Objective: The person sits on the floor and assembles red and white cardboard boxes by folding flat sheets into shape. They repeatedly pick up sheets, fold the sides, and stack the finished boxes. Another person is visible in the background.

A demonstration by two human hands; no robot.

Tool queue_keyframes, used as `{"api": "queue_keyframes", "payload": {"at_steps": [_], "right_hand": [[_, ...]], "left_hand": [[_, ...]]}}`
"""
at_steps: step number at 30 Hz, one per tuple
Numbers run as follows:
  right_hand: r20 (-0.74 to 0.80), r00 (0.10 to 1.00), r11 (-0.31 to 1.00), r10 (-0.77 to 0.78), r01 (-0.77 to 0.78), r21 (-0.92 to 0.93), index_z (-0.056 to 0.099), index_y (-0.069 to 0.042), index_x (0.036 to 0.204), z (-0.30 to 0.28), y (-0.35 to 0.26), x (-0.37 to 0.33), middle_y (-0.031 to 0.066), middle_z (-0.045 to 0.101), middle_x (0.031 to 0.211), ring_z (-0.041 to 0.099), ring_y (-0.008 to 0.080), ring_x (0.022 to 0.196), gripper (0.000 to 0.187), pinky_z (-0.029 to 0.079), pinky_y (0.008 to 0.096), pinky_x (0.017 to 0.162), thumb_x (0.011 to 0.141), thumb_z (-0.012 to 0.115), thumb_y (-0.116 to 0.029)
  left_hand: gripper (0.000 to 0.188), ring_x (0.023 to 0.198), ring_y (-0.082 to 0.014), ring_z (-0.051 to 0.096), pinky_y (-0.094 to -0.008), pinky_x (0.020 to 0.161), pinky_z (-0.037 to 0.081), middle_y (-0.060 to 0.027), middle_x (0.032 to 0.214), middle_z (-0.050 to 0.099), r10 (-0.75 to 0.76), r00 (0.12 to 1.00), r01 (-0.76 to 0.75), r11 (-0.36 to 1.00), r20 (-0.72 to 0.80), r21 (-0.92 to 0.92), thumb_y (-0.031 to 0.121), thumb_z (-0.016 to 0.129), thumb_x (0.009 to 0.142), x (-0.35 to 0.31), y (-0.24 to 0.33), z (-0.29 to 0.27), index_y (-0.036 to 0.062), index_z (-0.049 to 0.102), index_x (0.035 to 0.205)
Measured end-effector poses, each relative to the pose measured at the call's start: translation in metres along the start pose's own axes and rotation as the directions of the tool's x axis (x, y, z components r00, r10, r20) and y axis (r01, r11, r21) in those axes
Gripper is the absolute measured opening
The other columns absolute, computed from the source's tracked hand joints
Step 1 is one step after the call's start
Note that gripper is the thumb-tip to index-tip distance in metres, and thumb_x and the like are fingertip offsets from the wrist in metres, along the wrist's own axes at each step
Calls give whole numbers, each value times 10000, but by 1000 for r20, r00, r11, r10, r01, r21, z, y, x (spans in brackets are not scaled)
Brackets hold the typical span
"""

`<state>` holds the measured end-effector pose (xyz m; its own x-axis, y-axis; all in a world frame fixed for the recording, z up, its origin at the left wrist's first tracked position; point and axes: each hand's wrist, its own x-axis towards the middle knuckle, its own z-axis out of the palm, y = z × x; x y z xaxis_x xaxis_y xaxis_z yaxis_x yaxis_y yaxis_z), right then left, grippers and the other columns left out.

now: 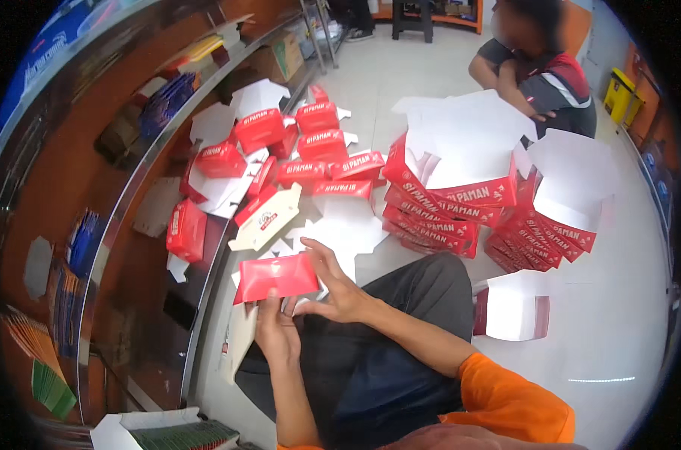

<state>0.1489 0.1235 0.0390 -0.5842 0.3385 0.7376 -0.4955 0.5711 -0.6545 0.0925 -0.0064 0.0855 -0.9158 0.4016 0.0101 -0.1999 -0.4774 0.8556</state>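
The small red glossy cardboard carton (280,276) is held up a little left of the middle of the frame, its smooth broad face showing. The left hand (278,330) is closed on its lower edge. The right hand (340,294) is spread at the carton's right end, thumb and fingers apart; whether the fingertips press on the card is too hard to tell.

The step in hand looks to be shaping the carton. To do it well, the left hand should steady the lower edge without denting the broad face, while the right works the end flap along its crease, corners square. Pressing with the flat of the fingers should mark the gloss less than a nail would.

Just above the carton lies a cream cardboard piece with red print (267,219), with white unfolded card sheets (348,225) to its right; stray flaps there could catch, so some clearance would help. Small closed red cartons (321,145) cluster in the upper left. Nested red-and-white open cardboard boxes (449,196) stand right of the middle, and a seated person in a dark and red shirt (562,86) is at the upper right.
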Motion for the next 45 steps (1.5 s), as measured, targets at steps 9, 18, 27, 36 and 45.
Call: {"api": "queue_keyframes", "payload": {"at_steps": [9, 18, 27, 36, 45], "right_hand": [[319, 720, 559, 616, -685, 466, 345, 15, 1426, 4, 24, -14, 183, 557, 1265, 549, 262, 1153, 582, 433, 363, 982, 895, 549, -106], [474, 650, 668, 594, -727, 159, 481, 0, 1331, 30, -12, -27, 183, 603, 1195, 583, 297, 1120, 523, 539, 336, 839, 910, 632, -273], [828, 555, 934, -83, -246, 259, 659, -14, 937, 19, -13, -23, 111, 636, 977, 624, 278, 882, 342, 499, 358, 738, 750, 802, -262], [617, 779, 858, -113, -237, 456, 635, -2, 878, 30, -15, -26, 128, 520, 1114, 617, 213, 888, 33, 537, 312, 782, 858, 615, 17], [416, 908, 993, 58, -10, -118, 633, -80, 1065, 45, -40, -42, 137, 545, 1203, 618, 249, 835, 229, 531, 343, 693, 836, 623, -82]], "left_hand": [[695, 1306, -325, 429, -480, 1087, 347, -188, 1381, 439, 83, 800, -533, 553, 594, 640, 220, 715, 824, 3, 52, 1, -6, 362, 1379], [238, 857, -300, 662, -387, 735, 523, -109, 961, 693, -284, 807, -567, -134, 517, 812, 31, 640, 783, -50, 66, -82, 96, 685, 1007], [131, 770, -172, 685, -274, 708, 515, -109, 875, 722, -382, 878, -182, 290, 288, 940, 69, 688, 846, -49, 65, -117, 9, 706, 960], [207, 774, -96, 599, -227, 705, 475, -64, 853, 693, -364, 925, 154, 622, 109, 768, 137, 638, 931, -41, 63, -151, -45, 676, 1021], [216, 731, -87, 555, -236, 666, 454, -47, 838, 663, -299, 940, 43, 577, 162, 816, 127, 571, 964, -40, 47, -120, -59, 659, 1027]]}}
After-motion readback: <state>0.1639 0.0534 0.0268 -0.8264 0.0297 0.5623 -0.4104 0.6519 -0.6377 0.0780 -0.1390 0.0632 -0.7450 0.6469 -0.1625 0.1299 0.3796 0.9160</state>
